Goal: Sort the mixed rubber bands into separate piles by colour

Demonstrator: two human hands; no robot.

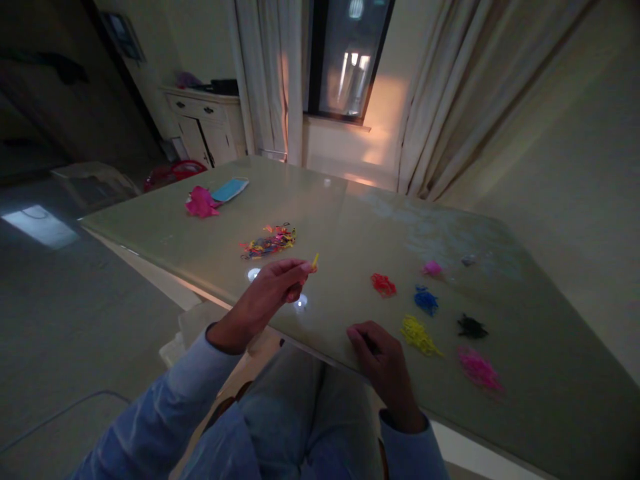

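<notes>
Yellow band: 1 thin yellow band (315,259), probably rubber, stands up from the fingertips of the left hand (273,290), above the glossy tabletop (330,227).
Left fingers: thumb and forefinger are closed on the yellow band in a tip pinch; the other fingers curl beneath.
Pinch handling: a light, steady grip at 1 end would probably serve best, since the free end stays readable and the band is less likely to spring away; squeezing hard could roll it out of the tips.
Right fingers: the right hand (381,360) rests by the near table edge, fingers bent inward; the inner side is hidden, so how far they are closed and whether they hold anything cannot be told.
Mixed pile: multicoloured bands (270,244) lie beyond the left hand, slightly left of its fingertips, apart from them.
Sorted colours: the yellow pile (419,335) is just right of the right hand; the red pile (383,285) lies beyond it, with the blue pile (426,300), black pile (471,327) and larger pink pile (479,369) farther right, and a smaller pink pile (432,268) beyond the blue.
Far left: a blue face mask (231,190) lies beside a crumpled pink item (203,202).
</notes>
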